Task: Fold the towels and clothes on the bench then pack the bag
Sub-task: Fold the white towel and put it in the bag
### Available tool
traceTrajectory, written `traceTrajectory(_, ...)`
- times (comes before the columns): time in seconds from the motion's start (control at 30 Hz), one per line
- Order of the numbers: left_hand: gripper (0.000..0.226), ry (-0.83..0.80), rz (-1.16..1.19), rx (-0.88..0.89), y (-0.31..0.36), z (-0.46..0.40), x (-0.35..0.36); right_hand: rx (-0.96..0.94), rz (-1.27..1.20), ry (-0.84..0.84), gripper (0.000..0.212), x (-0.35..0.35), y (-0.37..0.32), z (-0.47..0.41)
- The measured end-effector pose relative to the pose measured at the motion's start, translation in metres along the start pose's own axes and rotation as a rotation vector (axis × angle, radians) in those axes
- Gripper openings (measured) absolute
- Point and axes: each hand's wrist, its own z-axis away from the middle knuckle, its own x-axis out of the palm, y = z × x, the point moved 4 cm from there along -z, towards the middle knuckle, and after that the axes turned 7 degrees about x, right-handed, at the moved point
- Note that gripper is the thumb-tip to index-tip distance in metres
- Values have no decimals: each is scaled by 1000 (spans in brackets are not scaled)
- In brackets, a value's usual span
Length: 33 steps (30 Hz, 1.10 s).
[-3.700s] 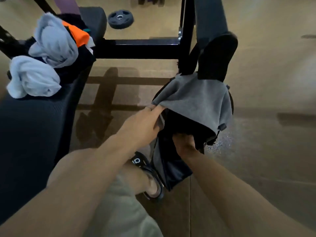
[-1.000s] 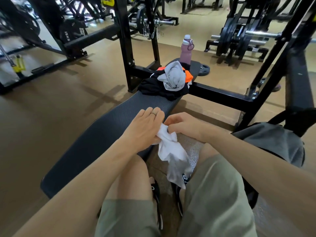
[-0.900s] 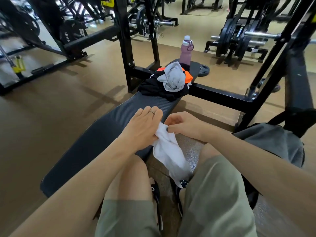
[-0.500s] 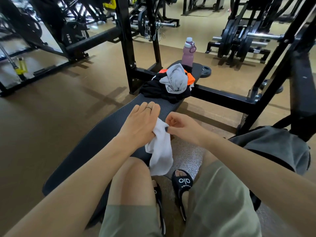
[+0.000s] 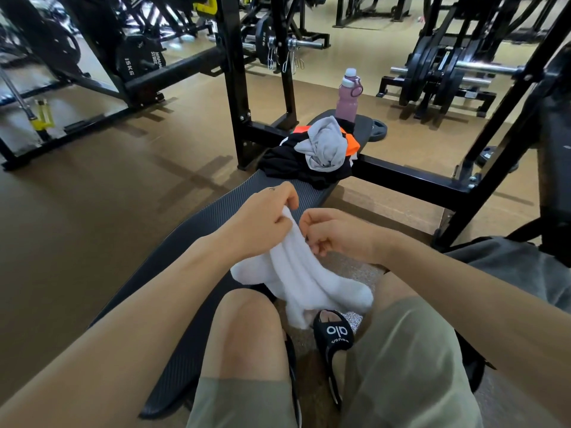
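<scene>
Head view: you sit astride the bench [image 5: 216,217], looking down at both hands.
Left hand [image 5: 262,220]: your fingers are curled over the top edge of the white towel [image 5: 306,282], gripping it.
Right hand [image 5: 336,233]: your fingertips pinch the same top edge, just beside the left hand.
White towel: it hangs bunched from both hands, between your knees.
Remaining clothes: a grey garment [image 5: 324,146] lies on black and orange items at the far end of the bench, near a pink bottle [image 5: 347,97].
Bag: the grey bag [image 5: 506,267] sits at your right.
</scene>
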Motion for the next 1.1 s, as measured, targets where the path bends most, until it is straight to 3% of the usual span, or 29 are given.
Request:
traceTrajectory(0.07,24,2,-53,69,7,0,-5,-12,9,62,19,-2,-2,-3)
traceTrajectory(0.17,24,14,-153,109,10,1,-8,-65,443,301,21,-13,-4,-6)
traceTrajectory(0.27,19,35,-245,69,6,4,-14,-127,676,382,18,-20,-3,-5)
traceTrajectory(0.4,10,36,-349,22,2,7,-23,-151,880,472,31,-26,-8,-5)
traceTrajectory(0.53,13,95,-440,-63,-2,8,-34,-86,1049,599,19,-37,-14,-5)
traceTrajectory(0.63,13,97,-563,-155,-13,10,-40,-26,955,683,13,-47,-24,0)
traceTrajectory(0.7,11,52,-549,-195,-19,12,-37,3,775,681,21,-44,-35,2)
traceTrajectory(0.77,8,-28,-415,-189,-19,11,-25,35,526,627,28,-36,-42,-1)
traceTrajectory(0.87,21,-100,-71,-228,-10,11,-1,52,321,653,14,-27,-56,-5)
traceTrajectory(0.97,17,-2,202,-293,9,16,17,9,276,732,24,-25,-66,-11)
traceTrajectory(1.1,14,165,14,-157,26,15,26,30,189,752,8,-22,-67,-18)
